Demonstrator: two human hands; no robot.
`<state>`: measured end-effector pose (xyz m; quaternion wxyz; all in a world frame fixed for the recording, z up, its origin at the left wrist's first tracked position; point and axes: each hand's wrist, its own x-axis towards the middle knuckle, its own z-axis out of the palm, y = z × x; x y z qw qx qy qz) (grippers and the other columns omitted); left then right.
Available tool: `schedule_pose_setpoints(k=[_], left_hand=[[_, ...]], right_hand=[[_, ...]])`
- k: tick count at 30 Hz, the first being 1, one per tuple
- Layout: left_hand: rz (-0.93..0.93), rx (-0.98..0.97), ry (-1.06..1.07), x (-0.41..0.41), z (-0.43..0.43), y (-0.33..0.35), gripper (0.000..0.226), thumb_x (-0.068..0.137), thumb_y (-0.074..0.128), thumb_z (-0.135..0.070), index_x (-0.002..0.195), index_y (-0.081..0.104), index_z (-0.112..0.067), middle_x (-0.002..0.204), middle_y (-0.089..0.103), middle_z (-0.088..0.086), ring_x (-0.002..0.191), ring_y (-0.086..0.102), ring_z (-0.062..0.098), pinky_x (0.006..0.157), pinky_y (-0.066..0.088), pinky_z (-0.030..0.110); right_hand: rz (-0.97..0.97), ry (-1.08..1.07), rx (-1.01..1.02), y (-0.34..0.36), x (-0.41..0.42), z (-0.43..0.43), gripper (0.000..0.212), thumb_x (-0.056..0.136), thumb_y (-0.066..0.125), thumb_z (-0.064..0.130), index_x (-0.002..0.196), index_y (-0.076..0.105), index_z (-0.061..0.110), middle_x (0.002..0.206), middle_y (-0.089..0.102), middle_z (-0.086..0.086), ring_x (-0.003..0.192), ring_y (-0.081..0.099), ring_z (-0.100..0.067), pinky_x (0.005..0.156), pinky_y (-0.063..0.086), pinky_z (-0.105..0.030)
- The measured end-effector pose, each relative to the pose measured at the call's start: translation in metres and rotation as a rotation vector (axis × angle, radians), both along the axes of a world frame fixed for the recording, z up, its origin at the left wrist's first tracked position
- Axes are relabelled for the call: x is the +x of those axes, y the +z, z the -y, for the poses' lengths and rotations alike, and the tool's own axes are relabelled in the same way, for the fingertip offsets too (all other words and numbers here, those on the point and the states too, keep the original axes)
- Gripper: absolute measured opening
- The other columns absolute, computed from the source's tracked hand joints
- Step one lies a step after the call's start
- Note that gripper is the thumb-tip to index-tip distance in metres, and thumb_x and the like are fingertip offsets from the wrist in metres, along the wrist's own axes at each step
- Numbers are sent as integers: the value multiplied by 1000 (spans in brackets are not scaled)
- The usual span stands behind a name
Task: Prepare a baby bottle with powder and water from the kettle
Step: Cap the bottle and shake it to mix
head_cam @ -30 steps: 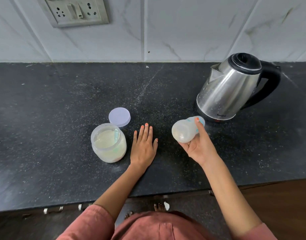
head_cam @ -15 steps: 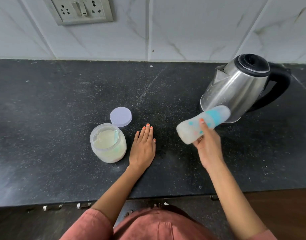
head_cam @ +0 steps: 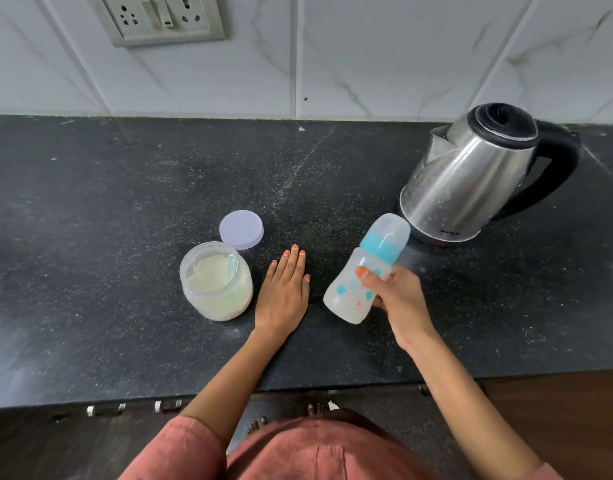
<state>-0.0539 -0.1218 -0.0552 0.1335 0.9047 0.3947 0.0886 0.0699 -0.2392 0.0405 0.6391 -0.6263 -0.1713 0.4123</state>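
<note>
My right hand (head_cam: 397,299) grips a baby bottle (head_cam: 365,270) with a teal collar and clear cap, tilted in the air with its cap toward the kettle. The bottle's contents look milky white. My left hand (head_cam: 284,289) lies flat on the black counter (head_cam: 107,202), fingers straight, just right of an open clear jar (head_cam: 215,280) of pale powder with a scoop inside. The jar's round lilac lid (head_cam: 241,229) lies on the counter behind it. A steel kettle (head_cam: 471,174) with a black lid and handle stands at the back right.
A white tiled wall with a socket plate (head_cam: 159,17) rises behind the counter. The counter's front edge (head_cam: 298,389) runs just before my body, with floor below. Bare counter stretches to the left of the jar.
My right hand has swung the bottle from end-on to tilted with its cap up and away, moving it down and left. My left hand has stayed flat on the counter.
</note>
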Motion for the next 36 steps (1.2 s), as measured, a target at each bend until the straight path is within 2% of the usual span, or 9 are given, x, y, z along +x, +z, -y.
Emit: schedule_pose_setpoints(k=[5,11,16,18,22,28,30,33,36], left_hand=[[3,11,-2,0,1,1,49,101,20,-27,147,11,-12,156,7,2,144,5,15,115,-1,29],[-9,6,0,0,1,1,50,101,20,-27,147,9,-12,157,5,2,144,4,15,115,-2,28],[3,-2,-4,0,1,3,49,101,20,-26,147,10,-11,157,7,3,144,4,15,115,-2,29],[2,1,-3,0,1,3,49,101,20,-26,147,11,-11,157,7,3,144,5,15,115,-2,29],[-20,11,-3,1,1,2,50,101,20,-26,147,10,-11,157,6,3,144,4,16,115,-2,29],[-4,12,-2,0,2,3,49,101,19,-27,147,10,-11,157,7,3,144,4,15,114,-3,28],[-10,8,-3,0,2,3,50,101,19,-27,147,9,-12,157,5,3,144,3,15,114,-4,28],[-17,-4,-7,1,1,3,50,101,20,-27,147,9,-11,157,5,3,144,3,15,114,-3,29],[-8,-2,-3,1,1,4,50,101,20,-27,147,10,-11,157,6,3,144,3,15,114,-3,29]], right_hand=[[-323,-366,310,10,23,-8,27,79,64,23,106,59,19,93,71,6,84,69,-7,64,56,-25],[-10,-10,14,2,-3,4,23,65,71,24,87,64,20,81,73,6,79,69,-8,61,55,-22],[-324,-344,300,11,17,-7,30,81,63,20,110,57,15,94,70,5,84,69,-7,65,57,-26],[-300,-286,259,9,10,-7,28,81,62,20,108,58,15,93,71,4,84,69,-8,66,57,-27],[-25,51,8,4,-10,5,46,51,74,38,92,65,19,88,73,4,89,68,-15,68,56,-30],[-385,-342,282,11,8,-5,24,83,61,22,106,58,17,99,68,1,86,69,-8,68,58,-28],[-337,-275,224,8,-1,-4,22,82,62,20,103,59,18,97,69,2,85,69,-9,71,58,-29],[-109,1,11,5,-20,8,38,58,72,33,93,64,19,92,72,1,87,68,-13,69,57,-29],[-199,-97,145,11,-12,7,38,60,71,31,95,64,17,87,73,4,84,69,-10,64,57,-26]])
